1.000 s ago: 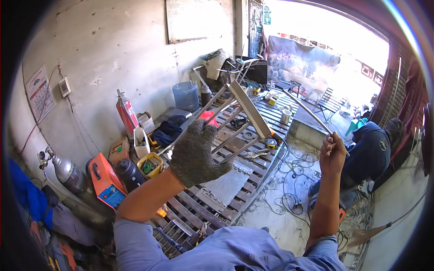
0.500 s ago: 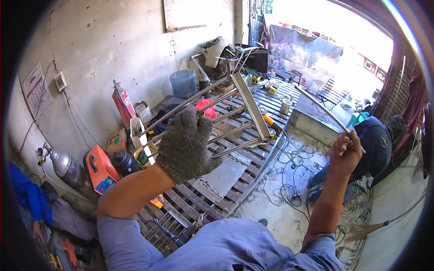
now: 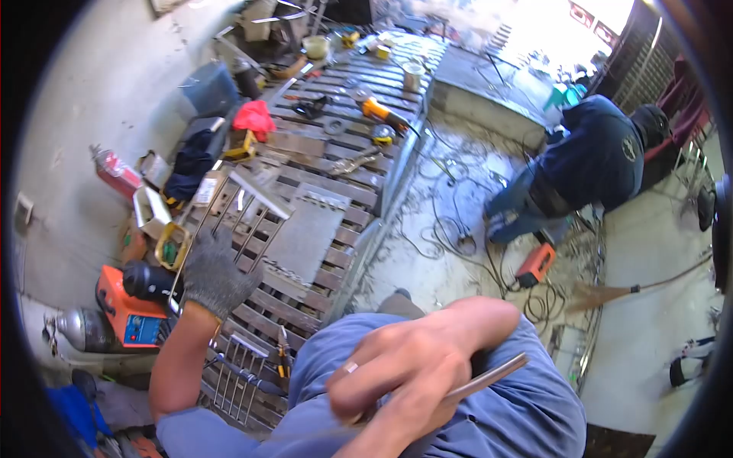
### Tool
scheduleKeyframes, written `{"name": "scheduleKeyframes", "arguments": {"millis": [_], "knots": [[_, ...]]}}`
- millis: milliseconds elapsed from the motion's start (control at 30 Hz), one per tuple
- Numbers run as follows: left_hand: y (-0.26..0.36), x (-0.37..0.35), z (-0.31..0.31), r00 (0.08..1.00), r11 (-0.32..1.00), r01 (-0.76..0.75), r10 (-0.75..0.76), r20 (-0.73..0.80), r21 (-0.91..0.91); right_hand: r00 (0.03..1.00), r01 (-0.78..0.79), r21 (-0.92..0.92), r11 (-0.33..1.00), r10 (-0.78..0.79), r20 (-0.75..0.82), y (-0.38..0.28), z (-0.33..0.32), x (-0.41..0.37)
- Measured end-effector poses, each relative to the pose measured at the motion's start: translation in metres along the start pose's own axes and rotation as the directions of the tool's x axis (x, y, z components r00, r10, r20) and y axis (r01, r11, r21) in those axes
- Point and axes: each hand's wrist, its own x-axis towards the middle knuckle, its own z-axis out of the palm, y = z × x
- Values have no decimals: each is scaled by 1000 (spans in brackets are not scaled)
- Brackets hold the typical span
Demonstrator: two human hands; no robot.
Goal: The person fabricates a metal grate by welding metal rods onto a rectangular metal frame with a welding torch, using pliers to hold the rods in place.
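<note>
My left hand [image 3: 217, 275], in a grey knitted glove, is closed on a small metal frame [image 3: 261, 194] of thin parallel rods joined to a flat crossbar. The frame is tilted over the slatted table, left of a flat metal plate [image 3: 304, 233]. Close to my chest, my bare right hand [image 3: 405, 362] is closed around a thin flat metal strip [image 3: 492, 378]. One end of the strip sticks out to the right, and the other is blurred under the hand. A second barred metal grille [image 3: 238, 382] lies below my left forearm beside pliers [image 3: 283, 353].
An orange machine [image 3: 126, 313] and a gas cylinder [image 3: 80, 330] stand at the left. An angle grinder [image 3: 382, 114] lies on the slatted table [image 3: 359, 217]. Cables [image 3: 447, 229] cover the floor near a bent-over co-worker [image 3: 588, 160]. A broom [image 3: 603, 296] lies at the right.
The metal frame in my left hand has come down and left, lower over the table. My right hand has swung from far right to my chest with the strip. The view has tilted downward.
</note>
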Motion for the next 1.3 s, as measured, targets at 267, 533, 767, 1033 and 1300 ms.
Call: {"name": "scheduleKeyframes", "arguments": {"millis": [267,533,767,1033,1300], "knots": [[25,3,112,858,994,15,45,511,-112,972,176,318,932,-113,-208,47,-55,-10],[49,70,222,857,981,-179,119,501,73,957,121,426,897,9,-289,69,-141,-14],[50,101,357,920,968,250,-229,317,-26,979,-204,430,880,174,109,114,-262,-13],[53,160,300,668,934,357,-246,702,-13,164,-668,523,528,791,-589,270,-403,-106],[49,165,297,646,886,454,-258,718,-90,-458,-506,816,279,714,-529,434,-427,-254]]}}
